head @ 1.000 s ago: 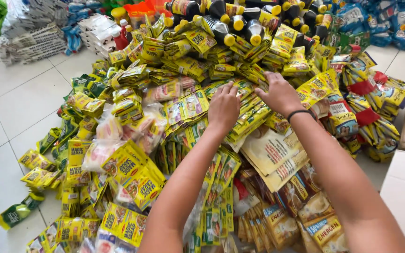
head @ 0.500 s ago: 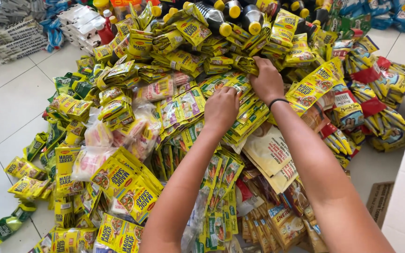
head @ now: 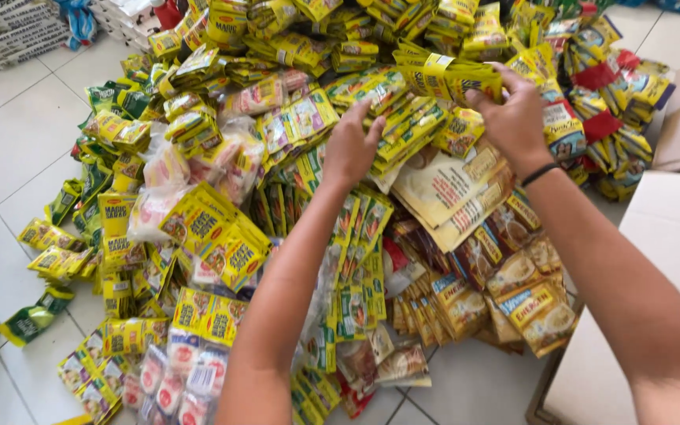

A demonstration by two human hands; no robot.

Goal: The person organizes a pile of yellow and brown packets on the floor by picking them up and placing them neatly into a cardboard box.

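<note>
A big heap of small yellow sachet strips (head: 198,228) covers the white tiled floor. My right hand (head: 513,118), with a black band on the wrist, grips a folded strip of yellow sachets (head: 446,77) lifted a little above the heap. My left hand (head: 352,145) reaches into the pile just left of it, fingers spread over yellow and green sachets (head: 407,130). Beige sachet sheets (head: 450,193) lie under both hands. Both forearms stretch in from the bottom edge.
Brown and gold packets (head: 505,291) lie at the near right. A cardboard box (head: 670,236) stands at the right edge, with red and yellow packs (head: 607,102) behind it. Green packets (head: 33,319) lie at the left on bare tile. White bundles (head: 9,35) sit at the far left.
Both hands have come nearer and lower in view. My right hand has lifted a folded strip of yellow sachets off the heap; my left hand has spread over the pile.
</note>
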